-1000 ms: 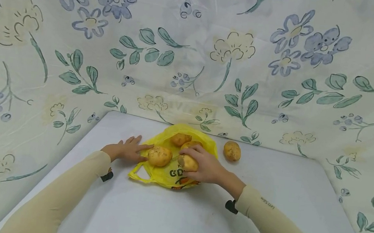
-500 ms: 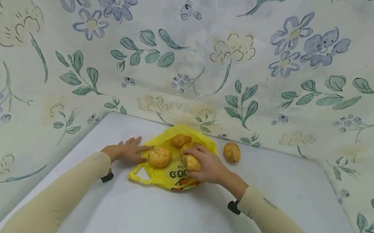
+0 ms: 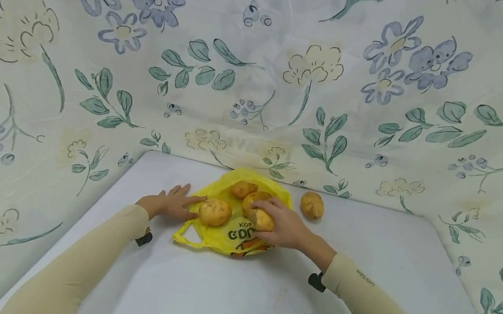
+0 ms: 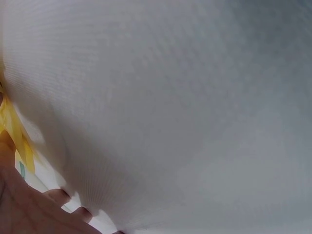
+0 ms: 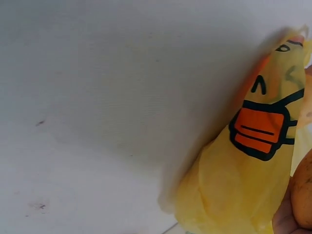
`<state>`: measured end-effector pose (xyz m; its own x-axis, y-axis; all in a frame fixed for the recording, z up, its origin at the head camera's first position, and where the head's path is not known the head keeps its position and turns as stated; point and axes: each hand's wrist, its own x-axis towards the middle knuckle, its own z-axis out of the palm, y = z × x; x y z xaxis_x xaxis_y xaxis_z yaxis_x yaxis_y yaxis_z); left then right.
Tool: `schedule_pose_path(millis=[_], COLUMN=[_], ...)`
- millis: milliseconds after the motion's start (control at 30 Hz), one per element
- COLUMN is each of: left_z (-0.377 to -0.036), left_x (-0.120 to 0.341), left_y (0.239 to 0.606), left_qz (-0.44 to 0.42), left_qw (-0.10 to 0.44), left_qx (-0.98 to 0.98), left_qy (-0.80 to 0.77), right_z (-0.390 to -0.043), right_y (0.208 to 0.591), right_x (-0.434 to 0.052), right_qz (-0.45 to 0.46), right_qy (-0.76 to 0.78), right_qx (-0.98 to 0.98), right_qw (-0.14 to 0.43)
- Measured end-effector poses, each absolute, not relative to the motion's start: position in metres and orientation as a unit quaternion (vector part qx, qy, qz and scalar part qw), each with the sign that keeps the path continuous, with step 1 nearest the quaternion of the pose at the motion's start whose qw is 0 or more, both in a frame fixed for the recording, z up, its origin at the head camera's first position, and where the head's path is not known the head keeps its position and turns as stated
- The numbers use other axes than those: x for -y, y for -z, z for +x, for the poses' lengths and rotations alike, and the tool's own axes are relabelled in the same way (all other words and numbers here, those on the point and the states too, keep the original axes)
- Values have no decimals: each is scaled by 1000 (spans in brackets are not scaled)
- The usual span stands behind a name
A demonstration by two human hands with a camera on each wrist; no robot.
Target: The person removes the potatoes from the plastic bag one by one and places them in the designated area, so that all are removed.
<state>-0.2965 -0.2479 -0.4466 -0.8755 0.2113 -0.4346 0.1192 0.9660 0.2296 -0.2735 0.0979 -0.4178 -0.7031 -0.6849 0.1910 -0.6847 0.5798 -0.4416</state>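
In the head view a yellow plastic bag [image 3: 236, 248] lies spread on the table with potatoes on it. My right hand [image 3: 287, 227] grips one potato [image 3: 264, 220] above the bag; part of it shows at the right edge of the right wrist view. Behind that potato sit a second potato [image 3: 252, 201] and a third [image 3: 243, 190], near the bag's far side. Another potato [image 3: 214, 212] lies on the bag's left part. Beside it my left hand [image 3: 175, 204] rests with straight, spread fingers on the table, its thumb against the bag's edge.
A single potato [image 3: 312, 205] lies on the white table [image 3: 217, 298] right of the bag, near the back edge. The bag's loop handle [image 3: 186, 241] points to the front left. A flower-patterned sheet [image 3: 258, 95] hangs behind and at both sides.
My right hand has shifted slightly to the right with its potato, so more of the bag's print shows. The left hand has stayed where it was.
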Motion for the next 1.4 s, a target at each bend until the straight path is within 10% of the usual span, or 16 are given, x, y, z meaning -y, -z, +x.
schedule_pose_path(millis=[1400], left_z=[-297], left_x=[244], left_y=[441], left_qz=[90], left_qw=[235], left_qx=[-964], left_qy=[-83], right_z=[-278], right_y=[403], right_x=[-123], right_qz=[-359], right_qy=[299], right_qx=[-884], right_qw=[-13])
